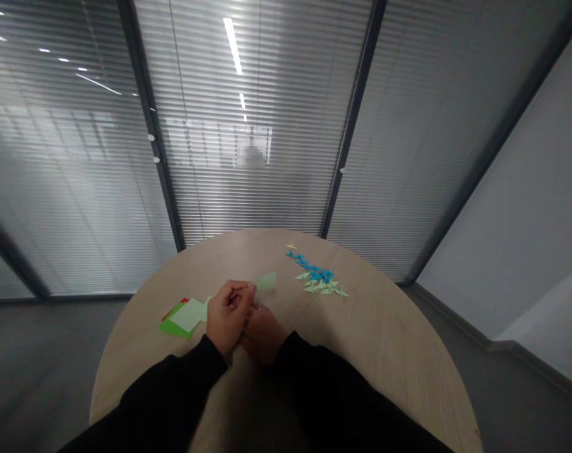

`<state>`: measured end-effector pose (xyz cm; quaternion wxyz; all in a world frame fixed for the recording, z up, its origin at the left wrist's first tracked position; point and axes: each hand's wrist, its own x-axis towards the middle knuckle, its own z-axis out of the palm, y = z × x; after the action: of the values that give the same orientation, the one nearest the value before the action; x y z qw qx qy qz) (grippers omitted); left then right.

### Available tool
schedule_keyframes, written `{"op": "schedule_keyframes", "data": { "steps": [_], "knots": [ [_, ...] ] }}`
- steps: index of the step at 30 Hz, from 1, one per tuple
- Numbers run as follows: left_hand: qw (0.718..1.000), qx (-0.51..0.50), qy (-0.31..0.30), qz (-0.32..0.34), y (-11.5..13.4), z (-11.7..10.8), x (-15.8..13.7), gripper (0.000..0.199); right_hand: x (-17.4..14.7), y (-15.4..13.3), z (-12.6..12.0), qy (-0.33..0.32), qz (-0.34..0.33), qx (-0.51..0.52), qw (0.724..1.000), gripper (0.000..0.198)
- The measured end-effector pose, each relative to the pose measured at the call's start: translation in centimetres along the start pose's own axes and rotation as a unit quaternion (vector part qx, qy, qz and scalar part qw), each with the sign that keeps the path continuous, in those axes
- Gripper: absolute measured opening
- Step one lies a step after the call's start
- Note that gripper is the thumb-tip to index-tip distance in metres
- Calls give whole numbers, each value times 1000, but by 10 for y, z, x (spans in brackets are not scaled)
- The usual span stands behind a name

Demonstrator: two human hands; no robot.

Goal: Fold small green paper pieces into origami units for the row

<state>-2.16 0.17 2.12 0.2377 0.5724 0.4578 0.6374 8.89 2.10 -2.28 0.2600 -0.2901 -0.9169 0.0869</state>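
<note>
My left hand is closed, its thumb and fingers pinching a pale green sheet of paper that sticks out beyond the fingertips. Pressed against it from the right is my right hand, fingers curled at the same paper. The paper's lower part is hidden between the hands, so any folds there cannot be made out. Beside my left hand lie loose square papers: a pale green sheet on top, a bright green sheet under it, and a red edge showing behind.
On the round wooden table, right of my hands, sit small pointed folded papers: several pale green ones, several blue ones trailing away from me, and a yellow one at the far end. Glass partitions with blinds stand behind the table.
</note>
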Motion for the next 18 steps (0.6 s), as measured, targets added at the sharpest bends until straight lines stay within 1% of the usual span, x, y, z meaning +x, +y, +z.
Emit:
{"op": "schedule_keyframes", "data": {
  "steps": [3, 4, 5, 6, 7, 8, 9, 10, 11, 12, 13, 15, 18],
  "knots": [
    [998, 42, -36, 21, -12, -3, 2, 23, -29, 13, -23, 46, 69, 30, 996, 26],
    [997, 51, -52, 28, -15, -3, 2, 23, -40, 17, -31, 74, 109, 47, 990, 23],
    [995, 65, -70, 31, -16, -3, 1, 22, -51, 21, -40, 110, 160, 67, 979, 24],
    [992, 79, -92, 40, -17, -2, 0, 22, -61, 25, -48, 143, 207, 99, 963, 31],
    [988, 93, -114, 51, -17, -1, -1, 20, -70, 27, -55, 174, 237, 132, 947, 44],
    [983, 107, -135, 65, -16, 0, -3, 19, -77, 29, -62, 195, 250, 154, 936, 58],
    [978, 120, -153, 79, -15, 1, -5, 18, -82, 29, -67, 198, 253, 169, 932, 68],
    [973, 130, -167, 94, -14, 3, -7, 16, -86, 28, -72, 186, 247, 179, 934, 69],
    [968, 137, -179, 109, -12, 4, -8, 15, -88, 26, -75, 174, 236, 187, 938, 61],
    [964, 138, -189, 122, -11, 6, -10, 15, -88, 24, -76, 160, 220, 191, 943, 48],
    [962, 132, -199, 135, -10, 7, -11, 14, -87, 22, -76, 159, 205, 192, 947, 38],
    [960, 103, -216, 147, -8, 8, -13, 12, -83, 18, -75, 183, 209, 191, 941, 32],
    [963, 62, -233, 122, -6, 9, -16, 9, -79, 13, -71, 219, 211, 220, 927, 19]
  ]
}}
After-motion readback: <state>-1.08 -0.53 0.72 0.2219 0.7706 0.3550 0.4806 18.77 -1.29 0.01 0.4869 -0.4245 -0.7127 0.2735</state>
